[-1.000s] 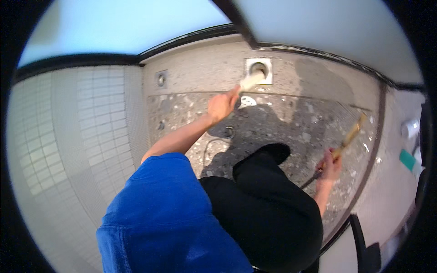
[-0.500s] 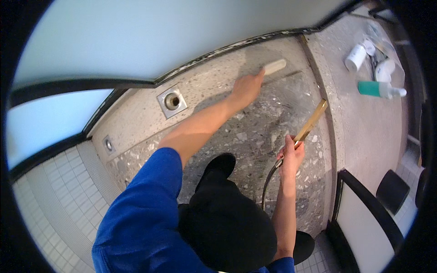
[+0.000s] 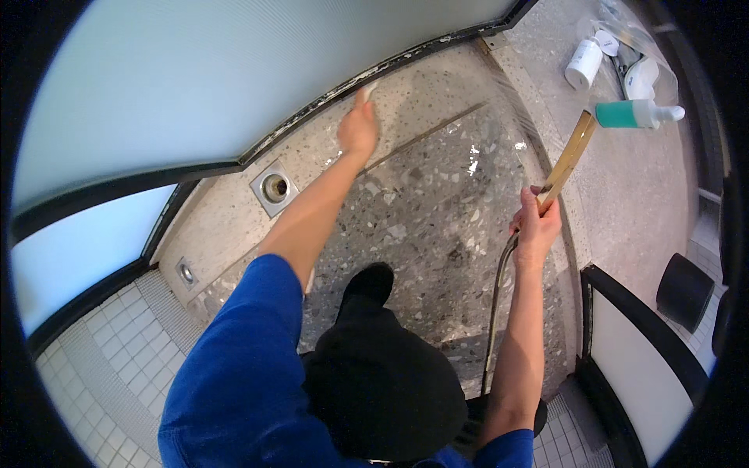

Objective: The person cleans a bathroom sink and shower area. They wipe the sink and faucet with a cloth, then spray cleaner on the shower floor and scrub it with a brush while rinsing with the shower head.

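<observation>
My left hand (image 3: pixel 359 132) is closed around a pale oblong scrubber (image 3: pixel 370 90), its underside out of sight. It reaches to the pale speckled ledge, close against the black lower frame (image 3: pixel 331 100) of the frosted glass panel. In my right hand (image 3: pixel 540 222) is a gold, bar-shaped handheld shower head (image 3: pixel 569 156), pointing away from me over the raised stone curb. A metal hose (image 3: pixel 497 312) runs from it down toward my legs. Under both hands, the grey terrazzo floor (image 3: pixel 421 218) looks wet and shiny.
A square metal drain (image 3: pixel 275 187) lies left of my left forearm, with a smaller round fitting (image 3: pixel 186 273) farther left. Beyond the curb (image 3: pixel 573 222) are a green-filled bottle (image 3: pixel 624 115), a white bottle (image 3: pixel 583 64) and a clear plastic bag. A black bin (image 3: pixel 685 292) stands right.
My left hand has moved left with the scrubber, up against the glass panel's frame. My right hand has shifted right, carrying the shower head over the curb. The view has turned slightly.
</observation>
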Available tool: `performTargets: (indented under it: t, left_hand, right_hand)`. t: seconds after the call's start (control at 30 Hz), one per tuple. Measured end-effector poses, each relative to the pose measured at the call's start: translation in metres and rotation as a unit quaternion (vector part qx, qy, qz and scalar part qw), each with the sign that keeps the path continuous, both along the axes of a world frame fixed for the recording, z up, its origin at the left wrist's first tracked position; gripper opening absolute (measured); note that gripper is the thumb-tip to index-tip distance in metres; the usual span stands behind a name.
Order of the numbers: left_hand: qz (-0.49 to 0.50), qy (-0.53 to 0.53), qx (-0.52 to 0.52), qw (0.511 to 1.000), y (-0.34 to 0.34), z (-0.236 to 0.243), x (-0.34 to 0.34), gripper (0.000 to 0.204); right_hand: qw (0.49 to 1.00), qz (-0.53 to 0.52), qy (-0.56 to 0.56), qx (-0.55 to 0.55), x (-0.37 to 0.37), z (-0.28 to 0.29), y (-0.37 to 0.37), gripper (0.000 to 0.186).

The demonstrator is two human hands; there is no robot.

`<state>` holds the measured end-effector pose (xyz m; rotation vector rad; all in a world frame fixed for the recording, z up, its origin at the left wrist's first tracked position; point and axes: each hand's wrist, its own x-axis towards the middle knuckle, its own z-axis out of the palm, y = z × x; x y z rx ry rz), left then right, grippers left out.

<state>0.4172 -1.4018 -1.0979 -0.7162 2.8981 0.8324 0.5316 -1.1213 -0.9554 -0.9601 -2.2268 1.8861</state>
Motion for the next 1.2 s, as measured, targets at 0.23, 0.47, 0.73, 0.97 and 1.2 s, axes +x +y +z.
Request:
performTargets:
  t: [0.23, 0.47, 0.73, 0.97, 1.2]
  left_hand:
    - [0.098, -0.028, -0.088, 0.991, -0.163, 0.001, 0.16, 0.041]
    - [0.23, -0.1, -0.103, 0.962, -0.314, 0.012, 0.352, 0.042]
    - [0.232, -0.008, -0.004, 0.973, -0.244, 0.12, 0.424, 0.042]
    - [0.421, -0.023, 0.078, 0.903, -0.231, 0.121, 0.73, 0.039]
    - [0.38, 0.141, -0.029, 0.914, -0.306, 0.156, 0.872, 0.035]
  right_hand:
    - [0.986, 0.134, -0.003, -0.094, 0.02, 0.019, 0.01, 0.03]
    - [0.958, 0.278, -0.026, -0.061, 0.059, 0.027, 0.018, 0.023]
    - [0.979, 0.187, -0.078, -0.014, 0.171, -0.001, 0.129, 0.019]
    - [0.979, 0.149, -0.031, -0.138, 0.241, -0.034, 0.095, 0.016]
    - [0.944, 0.304, -0.123, -0.023, 0.29, -0.07, 0.079, 0.021]
